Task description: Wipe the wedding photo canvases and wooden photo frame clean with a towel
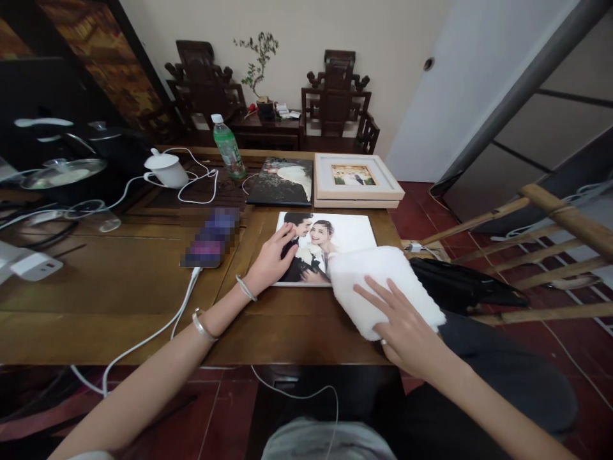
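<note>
Head view, left hand (274,259) splayed on photo panel (325,249), right hand (405,326) spread atop white cloth (366,271), neither gripping

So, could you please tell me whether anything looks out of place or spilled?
I see no spill or damage. The white cable from the phone loops over the front edge of the table, which looks untidy. I can't tell whether the clear cup stands upright or tipped.

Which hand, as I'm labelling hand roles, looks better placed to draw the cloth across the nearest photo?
Right, I'd judge: the right hand has fingers spread on the cloth, which overlaps the near right corner of the photo. The left hand lies on the photo's left side, away from the cloth.
</note>
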The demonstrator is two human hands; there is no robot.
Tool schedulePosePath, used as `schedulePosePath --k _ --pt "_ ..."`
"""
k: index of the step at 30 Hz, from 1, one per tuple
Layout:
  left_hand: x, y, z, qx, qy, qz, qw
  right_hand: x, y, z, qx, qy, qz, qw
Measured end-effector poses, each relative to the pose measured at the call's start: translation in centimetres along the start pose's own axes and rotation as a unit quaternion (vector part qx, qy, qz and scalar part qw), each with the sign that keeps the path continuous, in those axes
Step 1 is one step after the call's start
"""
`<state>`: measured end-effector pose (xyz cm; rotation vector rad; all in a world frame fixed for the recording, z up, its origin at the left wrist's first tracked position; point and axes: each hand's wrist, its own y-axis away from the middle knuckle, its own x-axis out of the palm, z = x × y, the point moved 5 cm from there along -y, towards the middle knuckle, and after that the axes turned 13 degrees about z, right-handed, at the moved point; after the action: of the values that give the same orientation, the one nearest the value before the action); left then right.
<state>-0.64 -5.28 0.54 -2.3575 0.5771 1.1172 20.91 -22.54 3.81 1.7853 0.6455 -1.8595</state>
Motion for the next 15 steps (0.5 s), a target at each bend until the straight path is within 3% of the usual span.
schedulePosePath --k 5,11,15 --pt "0.1 -0.1 0.3 0.002 -0.009 0.008 1.0 -0.4 -3.5 -3.9 0.018 -0.033 0.038 0.999" --pt "0.0 -0.4 0.9 0.0 -0.016 0.013 1.0 -1.4 -10.3 -10.2 0.06 -0.009 0.012 0.998" --pt "-0.1 -0.5 1.0 0.006 -0.019 0.023 1.0 -1.3 -11.7 -11.1 0.054 0.008 -0.004 0.999"
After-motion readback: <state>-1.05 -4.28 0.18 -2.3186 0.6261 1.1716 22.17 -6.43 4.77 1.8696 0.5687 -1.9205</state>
